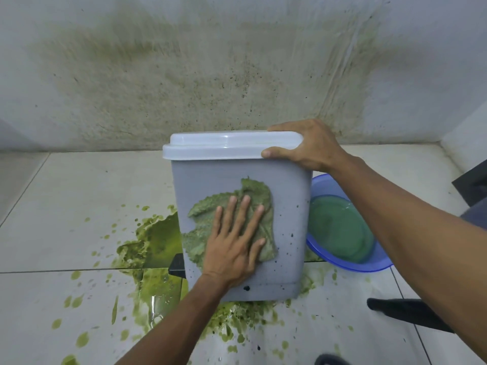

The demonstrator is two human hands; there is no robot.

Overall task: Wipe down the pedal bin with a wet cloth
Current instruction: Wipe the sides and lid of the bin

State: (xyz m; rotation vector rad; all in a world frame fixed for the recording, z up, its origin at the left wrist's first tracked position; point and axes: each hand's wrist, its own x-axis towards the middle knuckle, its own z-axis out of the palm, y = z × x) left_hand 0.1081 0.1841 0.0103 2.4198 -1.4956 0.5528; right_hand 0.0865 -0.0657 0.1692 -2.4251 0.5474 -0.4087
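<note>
A grey pedal bin (287, 219) with a white lid (226, 146) stands on the tiled floor, tilted a little. Its black pedal (177, 265) sticks out at the lower left. A green, soaked cloth (229, 206) lies flat against the bin's front wall. My left hand (234, 241) presses on the cloth with fingers spread. My right hand (305, 146) grips the lid's right corner, thumb on the front rim. Dark specks dot the bin's right side.
Green liquid (155, 243) is spilled and splashed over the white floor tiles around the bin's left and front. A blue basin (382, 262) with greenish water sits right of the bin. A stained wall rises behind. Dark objects (405, 312) lie at the lower right.
</note>
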